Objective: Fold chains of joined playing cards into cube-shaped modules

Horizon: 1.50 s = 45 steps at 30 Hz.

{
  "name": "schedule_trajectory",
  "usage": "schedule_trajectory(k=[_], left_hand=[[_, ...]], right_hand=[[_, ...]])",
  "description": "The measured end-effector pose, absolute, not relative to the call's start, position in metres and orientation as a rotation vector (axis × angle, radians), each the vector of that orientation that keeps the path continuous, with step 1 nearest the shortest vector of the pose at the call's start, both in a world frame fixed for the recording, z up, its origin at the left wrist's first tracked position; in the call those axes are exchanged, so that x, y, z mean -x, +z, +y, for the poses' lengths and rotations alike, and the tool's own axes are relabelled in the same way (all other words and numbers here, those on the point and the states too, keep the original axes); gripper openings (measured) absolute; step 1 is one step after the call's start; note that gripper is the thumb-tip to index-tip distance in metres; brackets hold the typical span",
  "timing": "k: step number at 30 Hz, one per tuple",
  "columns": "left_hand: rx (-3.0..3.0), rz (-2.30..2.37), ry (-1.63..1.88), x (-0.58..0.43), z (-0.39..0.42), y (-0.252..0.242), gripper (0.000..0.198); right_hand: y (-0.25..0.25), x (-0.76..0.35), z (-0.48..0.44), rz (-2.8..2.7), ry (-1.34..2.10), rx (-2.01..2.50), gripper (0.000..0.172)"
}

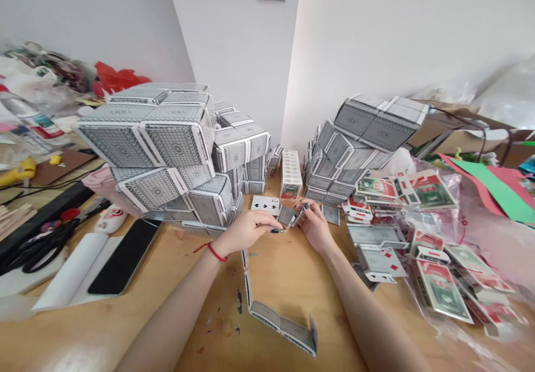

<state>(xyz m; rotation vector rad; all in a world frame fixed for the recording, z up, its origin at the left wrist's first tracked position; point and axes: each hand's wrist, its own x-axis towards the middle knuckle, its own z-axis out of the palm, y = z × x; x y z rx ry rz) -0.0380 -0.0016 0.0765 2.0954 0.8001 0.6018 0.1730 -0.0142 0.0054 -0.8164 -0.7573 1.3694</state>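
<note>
My left hand (247,229), with a red string bracelet on its wrist, pinches the near edge of a folded playing card (296,219). Fingers of my right hand (314,228) close on the other side of the same card, just above the table. Beneath and beyond the fingers, a grey-backed card (286,214) lies partly covered. A face-up spade card (264,205) rests beyond my left hand. Nearer to me, a bent strip of joined cards (267,315) stands on edge, its far end running under my left wrist.
Large stacked structures of folded cards stand at left (171,143) and right (346,149), with a white-and-clear box (291,172) between them. A phone (125,258) and scissors (50,244) lie left. Card packs (443,291) and loose cards (378,258) lie right.
</note>
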Motion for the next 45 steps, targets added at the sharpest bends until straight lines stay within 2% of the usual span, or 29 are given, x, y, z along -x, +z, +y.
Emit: schedule_trajectory(k=[10, 38, 45], left_hand=[[-2.129, 0.795, 0.588, 0.037, -0.002, 0.077, 0.026], [-2.290, 0.867, 0.464, 0.027, -0.005, 0.069, 0.018], [-2.511, 0.841, 0.440, 0.024, -0.011, 0.072, 0.025]], right_hand=[[0.002, -0.174, -0.013, -0.778, 1.353, 0.804, 0.015], [0.002, -0.170, -0.016, -0.926, 1.305, 0.902, 0.027], [0.001, -0.172, -0.015, -0.913, 1.295, 0.896, 0.030]])
